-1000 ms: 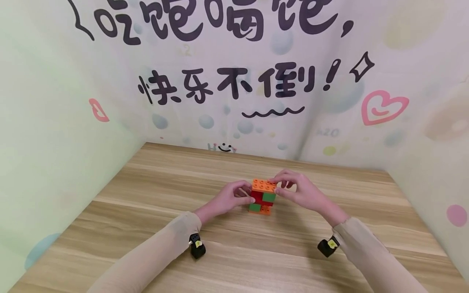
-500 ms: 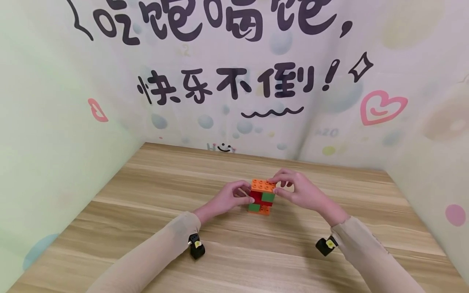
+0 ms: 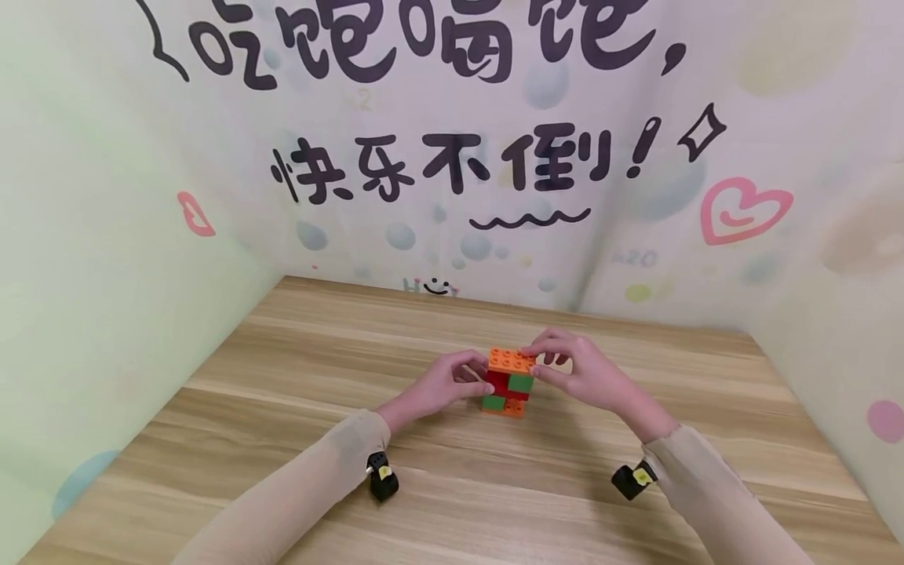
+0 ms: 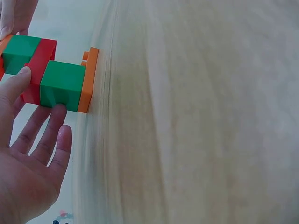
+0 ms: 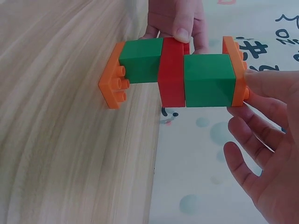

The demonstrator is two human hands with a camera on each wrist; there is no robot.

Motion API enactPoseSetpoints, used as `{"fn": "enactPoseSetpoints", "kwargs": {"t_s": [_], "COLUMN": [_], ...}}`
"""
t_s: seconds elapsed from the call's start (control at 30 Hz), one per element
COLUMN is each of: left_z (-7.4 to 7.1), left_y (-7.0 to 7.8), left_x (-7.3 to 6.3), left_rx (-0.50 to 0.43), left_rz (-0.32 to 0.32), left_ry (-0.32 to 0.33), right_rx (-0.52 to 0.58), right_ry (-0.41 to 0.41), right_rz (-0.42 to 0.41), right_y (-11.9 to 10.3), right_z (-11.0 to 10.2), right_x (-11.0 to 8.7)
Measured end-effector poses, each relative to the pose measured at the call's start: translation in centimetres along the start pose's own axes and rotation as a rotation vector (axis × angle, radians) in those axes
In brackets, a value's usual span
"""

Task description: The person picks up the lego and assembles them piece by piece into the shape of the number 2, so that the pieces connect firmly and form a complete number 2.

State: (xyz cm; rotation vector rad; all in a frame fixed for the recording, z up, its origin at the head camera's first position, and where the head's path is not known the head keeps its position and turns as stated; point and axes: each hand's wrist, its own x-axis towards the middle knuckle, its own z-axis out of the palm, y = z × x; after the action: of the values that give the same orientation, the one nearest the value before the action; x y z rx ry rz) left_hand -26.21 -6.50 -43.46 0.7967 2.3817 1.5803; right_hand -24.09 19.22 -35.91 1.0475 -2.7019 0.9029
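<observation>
A small tower of toy building bricks stands upright on the wooden table. Its orange base plate [image 3: 513, 410] rests on the tabletop, with studs showing on one half. Above the base come a lower green brick [image 4: 63, 84], a red brick [image 5: 172, 72] and an upper green brick [image 5: 209, 80]. On top lies an orange studded plate [image 3: 504, 359]. From the left side, my left hand [image 3: 441, 384] grips the tower, thumb on the red brick and fingers behind. My right hand [image 3: 582, 375] pinches the right end of the top plate between thumb and fingers.
The wooden table [image 3: 339, 345] reaches back to a white printed cloth wall [image 3: 395, 243] with black lettering. More cloth encloses the left and right sides. Each sleeve carries a black wrist camera, the left one [image 3: 384, 482] and the right one [image 3: 631, 480].
</observation>
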Motion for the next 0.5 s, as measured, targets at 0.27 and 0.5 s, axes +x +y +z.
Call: {"fn": "enactPoseSetpoints", "kwargs": {"t_s": [0.27,0.5], "left_z": [0.04,0.15], "left_y": [0.29,0.18], "left_x": [-0.12,-0.04], "left_rx": [-0.018,-0.015], "left_rz": [0.023,0.023], "left_ry": [0.004,0.006], "right_rx": [-0.011,-0.011], "right_ry": [0.000,0.010], "right_rz": [0.004,0.004], "right_y": [-0.10,0.01], "right_z": [-0.18,-0.09], "right_x": [0.01,-0.12]}}
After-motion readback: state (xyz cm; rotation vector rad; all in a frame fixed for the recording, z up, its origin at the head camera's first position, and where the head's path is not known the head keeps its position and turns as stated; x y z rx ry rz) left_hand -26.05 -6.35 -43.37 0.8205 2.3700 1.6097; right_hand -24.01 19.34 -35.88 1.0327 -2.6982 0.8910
